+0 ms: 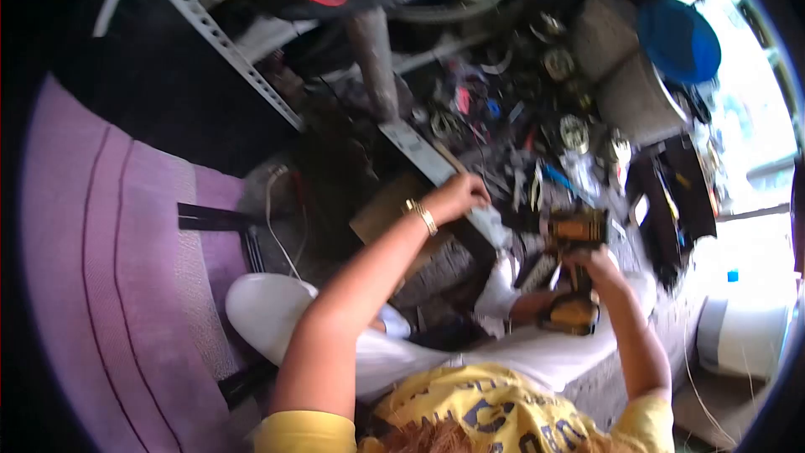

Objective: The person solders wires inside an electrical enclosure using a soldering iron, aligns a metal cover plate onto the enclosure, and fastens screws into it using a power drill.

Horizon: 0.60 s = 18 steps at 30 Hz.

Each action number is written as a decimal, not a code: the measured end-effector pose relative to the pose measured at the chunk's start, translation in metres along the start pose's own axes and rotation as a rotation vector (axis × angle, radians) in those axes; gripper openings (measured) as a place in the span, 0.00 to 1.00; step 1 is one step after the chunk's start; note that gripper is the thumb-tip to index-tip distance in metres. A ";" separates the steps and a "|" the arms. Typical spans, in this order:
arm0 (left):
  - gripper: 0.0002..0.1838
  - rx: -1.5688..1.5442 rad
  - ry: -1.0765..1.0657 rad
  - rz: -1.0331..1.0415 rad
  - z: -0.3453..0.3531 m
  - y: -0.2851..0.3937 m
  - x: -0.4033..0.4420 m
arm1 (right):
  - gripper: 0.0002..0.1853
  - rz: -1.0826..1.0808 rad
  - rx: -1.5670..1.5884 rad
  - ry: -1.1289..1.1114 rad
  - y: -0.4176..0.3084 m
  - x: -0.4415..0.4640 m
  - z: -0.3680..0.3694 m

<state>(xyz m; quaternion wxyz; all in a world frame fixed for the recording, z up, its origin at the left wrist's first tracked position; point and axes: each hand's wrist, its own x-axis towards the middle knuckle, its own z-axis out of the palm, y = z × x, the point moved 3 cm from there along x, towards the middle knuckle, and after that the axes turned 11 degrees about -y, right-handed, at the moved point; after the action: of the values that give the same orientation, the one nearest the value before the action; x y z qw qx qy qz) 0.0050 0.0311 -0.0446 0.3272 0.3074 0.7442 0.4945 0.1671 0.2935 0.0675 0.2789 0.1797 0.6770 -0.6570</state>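
Note:
My left hand (457,196), with a gold watch (420,215) at the wrist, is over a long flat grey metal strip (415,151). Its fingers are curled together near the strip's edge; whatever they pinch is too small or hidden to name. In my right hand (594,263) is a yellow and black cordless drill (575,226), gripped by its handle, its battery end toward my lap. The drill's front points left, apart from the strip. Below the strip lies a brown cardboard-like piece (381,214).
Scattered tools and parts cover the ground ahead, among them blue-handled pliers (560,178). A post (371,63) stands beyond the strip. At left are a perforated metal bar (218,38) and a pink padded seat (109,260). An open dark bag (673,201) and blue basin (679,39) are at right.

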 end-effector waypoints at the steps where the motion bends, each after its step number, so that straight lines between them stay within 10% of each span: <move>1: 0.08 -0.005 -0.019 -0.027 0.000 0.003 -0.002 | 0.18 0.068 0.035 0.059 -0.002 -0.009 0.002; 18: 0.05 0.208 -0.136 0.107 0.004 0.015 -0.010 | 0.18 0.048 0.194 0.042 0.016 -0.007 -0.018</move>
<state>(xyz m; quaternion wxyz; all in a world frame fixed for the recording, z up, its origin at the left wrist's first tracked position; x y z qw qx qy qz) 0.0159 0.0303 -0.0298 0.3164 0.4116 0.7502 0.4095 0.1796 0.3131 0.0586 0.2617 0.2358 0.6112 -0.7088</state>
